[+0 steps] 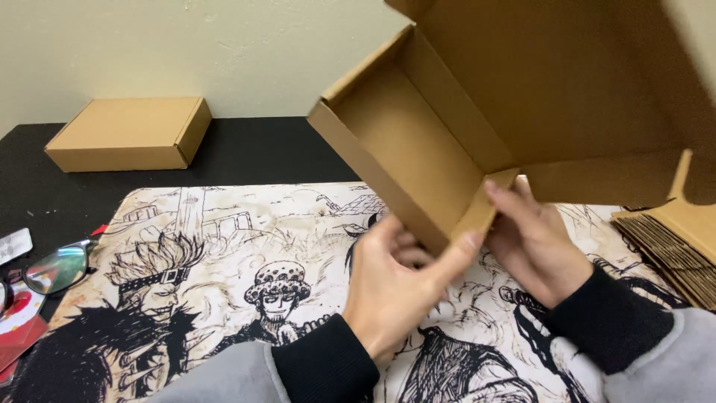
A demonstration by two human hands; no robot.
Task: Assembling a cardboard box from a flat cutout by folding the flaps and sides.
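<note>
above printed desk mat, both hands' fingers pinch open cardboard box's near corner.

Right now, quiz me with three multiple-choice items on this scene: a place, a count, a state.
1. Where is the closed box?
A. far left of the table
B. under the glasses
C. in the right hand

2. How many hands hold the open box?
A. none
B. one
C. two

3. The held box's lid is:
A. taped shut
B. open
C. torn off

Answers: 1 A, it sits on the black table by the wall. 2 C, left hand and right hand both grip its corner. 3 B, the inside shows.
</note>
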